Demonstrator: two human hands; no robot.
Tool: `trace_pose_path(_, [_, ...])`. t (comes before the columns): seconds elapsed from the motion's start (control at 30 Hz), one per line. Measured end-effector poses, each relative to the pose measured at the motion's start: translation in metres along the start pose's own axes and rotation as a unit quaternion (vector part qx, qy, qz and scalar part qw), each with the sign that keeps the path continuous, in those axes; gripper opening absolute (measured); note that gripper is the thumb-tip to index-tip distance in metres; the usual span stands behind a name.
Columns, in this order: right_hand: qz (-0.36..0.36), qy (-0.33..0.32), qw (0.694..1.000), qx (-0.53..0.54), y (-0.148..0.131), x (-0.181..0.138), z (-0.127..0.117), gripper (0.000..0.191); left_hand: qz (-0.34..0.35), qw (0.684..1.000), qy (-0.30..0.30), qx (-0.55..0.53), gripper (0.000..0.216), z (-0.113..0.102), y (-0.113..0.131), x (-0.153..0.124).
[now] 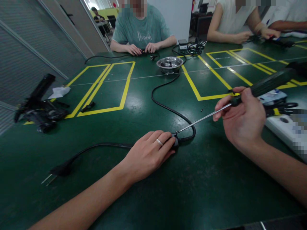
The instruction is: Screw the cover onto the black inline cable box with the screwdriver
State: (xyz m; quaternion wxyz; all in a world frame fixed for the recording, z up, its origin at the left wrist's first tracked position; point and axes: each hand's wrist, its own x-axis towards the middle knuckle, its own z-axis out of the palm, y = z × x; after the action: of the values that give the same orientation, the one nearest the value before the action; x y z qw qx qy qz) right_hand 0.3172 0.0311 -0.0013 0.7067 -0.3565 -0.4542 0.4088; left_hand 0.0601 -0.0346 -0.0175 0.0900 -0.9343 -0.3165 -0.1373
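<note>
My left hand [150, 153], with a ring on one finger, is closed over a small black cord switch [176, 142] and presses it to the table. Most of the switch is hidden under the fingers. A black power cord [105, 145] runs from it to a two-pin plug [61, 170] at the left, and away in a curve on the far side. In my right hand [244, 121] is a screwdriver [203, 118], its dark green handle pointing up to the right. The tip of its shaft meets the switch's end, where a tiny dark piece, perhaps a screw, shows.
A metal bowl [169, 65] with small parts stands mid-table. Black clamp-like gear [39, 108] lies at the left, beside a crumpled white paper [59, 92]. A white power strip [287, 134] lies at the right. Across the table [134, 204] sit co-workers handling cords.
</note>
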Motion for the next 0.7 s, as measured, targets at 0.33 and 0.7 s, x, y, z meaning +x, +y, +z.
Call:
trace_pose_path(0.33, [0.021,-0.009,0.999,0.042,-0.0038,-0.0056,0.0036,0.015,-0.003,1.000,-0.004,-0.004,0.029,-0.0005,-0.0008,0.0006])
trace_pose_path(0.7, [0.000,-0.017,0.999,0.036,-0.0020,-0.0059,0.0033,0.019,-0.022,0.999,-0.012,-0.025,0.026,0.0011,-0.0013,0.0005])
